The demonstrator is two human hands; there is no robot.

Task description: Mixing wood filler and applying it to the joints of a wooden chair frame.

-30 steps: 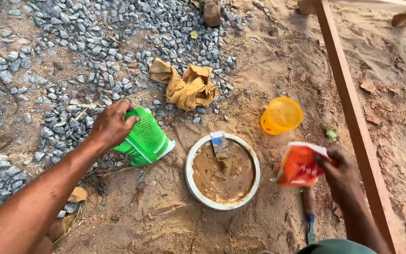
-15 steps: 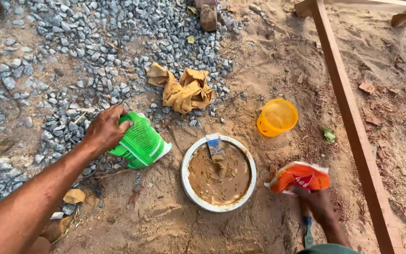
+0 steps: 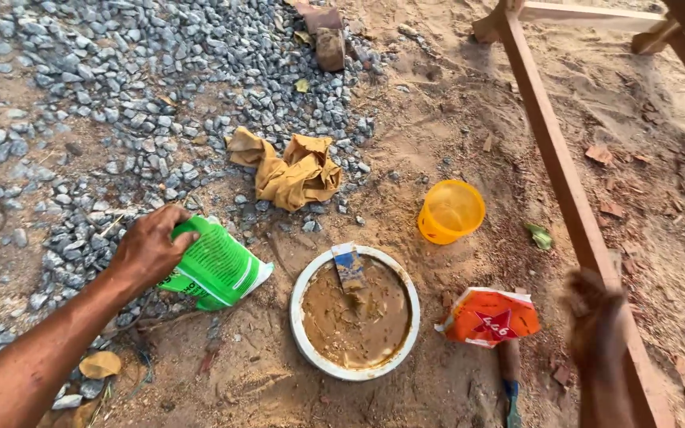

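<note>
Left hand [image 3: 151, 247] grips a crinkled green plastic bag [image 3: 217, 265] left of a round white basin [image 3: 303, 333] of wet brown paste. Right hand [image 3: 596, 325], blurred, grip unclear, hangs beyond an orange packet [image 3: 491, 317] on sandy, gravelly ground [image 3: 438, 119].

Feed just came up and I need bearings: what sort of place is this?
Likely an outdoor building site or yard: bare sandy ground, a spread of grey gravel, a timber frame, and a bowl of brown paste on the dirt.

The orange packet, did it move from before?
Yes. The orange packet went down from the right hand onto the sand, right of the white bowl; that hand has let go.
</note>
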